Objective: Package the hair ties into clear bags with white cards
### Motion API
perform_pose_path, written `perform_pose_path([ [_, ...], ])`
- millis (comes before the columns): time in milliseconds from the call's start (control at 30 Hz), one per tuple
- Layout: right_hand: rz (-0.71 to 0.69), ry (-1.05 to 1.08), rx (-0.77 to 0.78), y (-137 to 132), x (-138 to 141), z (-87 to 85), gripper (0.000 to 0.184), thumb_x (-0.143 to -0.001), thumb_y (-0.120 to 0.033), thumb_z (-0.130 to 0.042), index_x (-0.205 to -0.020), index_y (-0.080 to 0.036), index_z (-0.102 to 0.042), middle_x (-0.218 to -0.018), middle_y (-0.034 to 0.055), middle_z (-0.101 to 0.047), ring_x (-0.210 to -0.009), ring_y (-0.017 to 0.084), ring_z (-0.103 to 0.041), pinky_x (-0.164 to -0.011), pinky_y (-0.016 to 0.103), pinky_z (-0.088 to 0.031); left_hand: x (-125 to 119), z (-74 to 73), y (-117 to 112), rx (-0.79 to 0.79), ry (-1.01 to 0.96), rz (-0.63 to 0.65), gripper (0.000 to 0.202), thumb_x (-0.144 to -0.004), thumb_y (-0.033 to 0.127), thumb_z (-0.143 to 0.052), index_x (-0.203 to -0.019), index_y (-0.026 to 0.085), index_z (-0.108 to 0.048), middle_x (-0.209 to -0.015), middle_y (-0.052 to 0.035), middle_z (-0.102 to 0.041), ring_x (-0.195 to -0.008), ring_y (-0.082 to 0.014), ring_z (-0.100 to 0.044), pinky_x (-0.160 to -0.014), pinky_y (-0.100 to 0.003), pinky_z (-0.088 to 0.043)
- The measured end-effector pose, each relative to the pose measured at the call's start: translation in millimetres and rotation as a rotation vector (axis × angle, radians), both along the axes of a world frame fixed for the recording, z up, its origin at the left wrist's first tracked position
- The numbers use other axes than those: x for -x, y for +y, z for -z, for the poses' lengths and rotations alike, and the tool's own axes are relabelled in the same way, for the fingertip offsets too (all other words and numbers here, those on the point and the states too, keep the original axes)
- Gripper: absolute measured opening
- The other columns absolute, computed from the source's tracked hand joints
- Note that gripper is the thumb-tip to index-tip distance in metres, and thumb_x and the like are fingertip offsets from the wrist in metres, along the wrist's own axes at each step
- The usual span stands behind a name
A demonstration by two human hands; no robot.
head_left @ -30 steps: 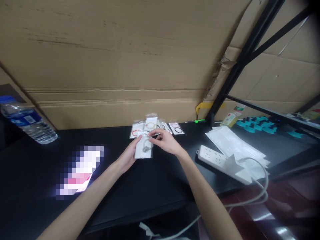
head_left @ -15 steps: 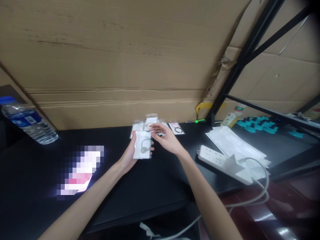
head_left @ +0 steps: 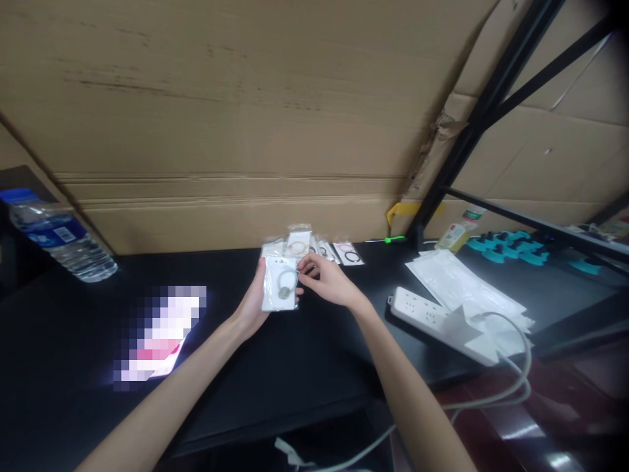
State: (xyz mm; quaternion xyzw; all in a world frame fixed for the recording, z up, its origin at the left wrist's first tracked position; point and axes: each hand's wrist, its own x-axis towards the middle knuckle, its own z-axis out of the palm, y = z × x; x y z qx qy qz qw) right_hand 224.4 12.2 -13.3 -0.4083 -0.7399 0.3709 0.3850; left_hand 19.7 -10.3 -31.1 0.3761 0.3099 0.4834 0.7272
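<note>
My left hand (head_left: 254, 298) is wrapped around the left edge and back of a white card packet (head_left: 271, 298) in clear plastic, held upright above the black table. On the card's face sits a thin looped bracelet with a round grey charm (head_left: 284, 292). Thumb and fingers of my right hand (head_left: 322, 278) are pinched together at the packet's upper right edge; exactly what lies between the fingertips is too small to see. Just behind both hands, several similar packets (head_left: 298, 242) lie overlapping, with ring-shaped pieces on white cards. One packet with a black loop (head_left: 350, 254) lies at their right end.
A water bottle (head_left: 63, 236) leans at the left, near a lit, blurred-out screen (head_left: 164, 334). To the right are a white power strip (head_left: 437, 321) with cables, white sheets (head_left: 466, 282), teal pieces (head_left: 511, 246) and a green screwdriver (head_left: 394, 240). Cardboard (head_left: 246, 131) walls the back.
My right hand has lowered slightly, and its outstretched fingers have curled into a pinch at the packet's edge. The packet in my left hand stays nearly in place.
</note>
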Motion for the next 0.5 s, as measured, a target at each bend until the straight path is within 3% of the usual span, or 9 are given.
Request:
perform_pose_path([
  [333, 0.022, 0.04, -0.062, 1.4, 4.4, -3.0, 0.013, -0.091, -0.032, -0.076, -0.094, -0.019, -0.074, -0.091, 0.0029, -0.071, -0.082, 0.016, -0.064, -0.081, 0.032, -0.052, -1.1, -0.9, -0.1, -0.024, 0.001, -0.002, 0.07, -0.107, 0.067, -0.037, -0.142, 0.013, -0.065, -0.114, -0.0194, -0.08, -0.087, -0.0291, -0.081, -0.076, -0.04, -0.067],
  [400, 0.015, 0.088, -0.011, 1.7, 7.0, -1.6, 0.019, -0.089, -0.036, -0.079, -0.094, -0.019, -0.075, -0.087, 0.0021, -0.069, -0.077, 0.016, -0.062, -0.077, 0.031, -0.051, -1.9, -2.1, -0.4, -0.024, -0.02, -0.012, 0.07, -0.108, 0.066, -0.036, -0.14, 0.012, -0.067, -0.108, -0.0186, -0.081, -0.084, -0.0283, -0.081, -0.076, -0.04, -0.067],
  [500, -0.117, 0.178, 0.117, 0.0, 9.5, -0.6, 0.027, -0.094, -0.046, -0.075, -0.096, -0.019, -0.072, -0.082, 0.0014, -0.066, -0.074, 0.016, -0.063, -0.075, 0.031, -0.052, -3.0, -3.0, -0.5, -0.02, -0.064, -0.039, 0.069, -0.109, 0.063, -0.033, -0.138, 0.011, -0.068, -0.104, -0.018, -0.082, -0.084, -0.0275, -0.08, -0.079, -0.04, -0.067],
])
